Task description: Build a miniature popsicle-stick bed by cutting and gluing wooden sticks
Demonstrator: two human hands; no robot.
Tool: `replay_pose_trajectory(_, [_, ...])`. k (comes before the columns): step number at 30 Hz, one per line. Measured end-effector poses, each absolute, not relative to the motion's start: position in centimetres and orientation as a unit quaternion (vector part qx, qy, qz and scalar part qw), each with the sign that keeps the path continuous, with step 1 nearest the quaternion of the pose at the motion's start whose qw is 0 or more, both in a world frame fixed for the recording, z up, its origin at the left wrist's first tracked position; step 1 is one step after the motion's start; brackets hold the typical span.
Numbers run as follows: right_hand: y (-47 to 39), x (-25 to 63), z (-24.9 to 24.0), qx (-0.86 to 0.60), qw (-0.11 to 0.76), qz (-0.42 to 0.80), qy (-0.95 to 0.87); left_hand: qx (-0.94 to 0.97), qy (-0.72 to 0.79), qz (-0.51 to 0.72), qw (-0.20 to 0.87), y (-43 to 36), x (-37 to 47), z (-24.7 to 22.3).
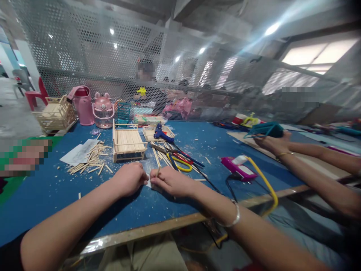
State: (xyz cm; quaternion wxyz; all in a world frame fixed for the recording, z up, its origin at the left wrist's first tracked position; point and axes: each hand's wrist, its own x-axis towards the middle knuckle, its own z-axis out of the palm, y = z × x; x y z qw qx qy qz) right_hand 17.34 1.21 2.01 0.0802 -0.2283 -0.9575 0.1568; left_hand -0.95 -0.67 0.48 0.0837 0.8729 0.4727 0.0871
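1. One thin stick (158, 172) is clamped between the thumb and fingers of your right hand (169, 181), over the near part of the bench (135, 216); its lower end is lost among them.
2. Your left hand (131, 180) lies just beside, fingers curled inward at a white scrap (148, 181); you cannot tell whether they grip it, as the hands cover most of it.
3. Beyond your hands stands a small wooden frame (129, 141), with a heap of cut sticks (97, 157) to its left.
4. Scissors (182, 165) lie past your right hand, their blades hard to make out among other tools.
5. At right, a co-worker's blurred hands hold a teal rack (265, 130); the body is cut off.
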Motion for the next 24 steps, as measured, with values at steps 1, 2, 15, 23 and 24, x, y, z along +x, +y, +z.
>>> replay_pose_trajectory(1, [1.3, 17.2, 1.9, -0.226, 0.092, 0.151, -0.958, 0.871, 0.475, 0.091, 0.081, -0.6, -1.0, 0.4])
replay_pose_trajectory(2, [1.3, 17.2, 1.9, -0.221, 0.098, 0.150, -0.959, 0.870, 0.477, 0.094, 0.080, -0.6, -1.0, 0.4])
replay_pose_trajectory(15, [1.2, 18.4, 1.6, -0.260, 0.094, 0.199, -0.940, 0.862, 0.491, 0.084, 0.097, -0.8, -0.8, 0.8])
replay_pose_trajectory(23, [0.3, 18.9, 1.1, -0.332, 0.149, 0.230, -0.903, 0.854, 0.447, 0.239, 0.115, -1.1, -1.3, 0.8])
replay_pose_trajectory(24, [0.3, 18.7, 1.1, -0.330, 0.141, 0.206, -0.910, 0.842, 0.433, 0.295, 0.128, -1.1, -1.3, 0.8])
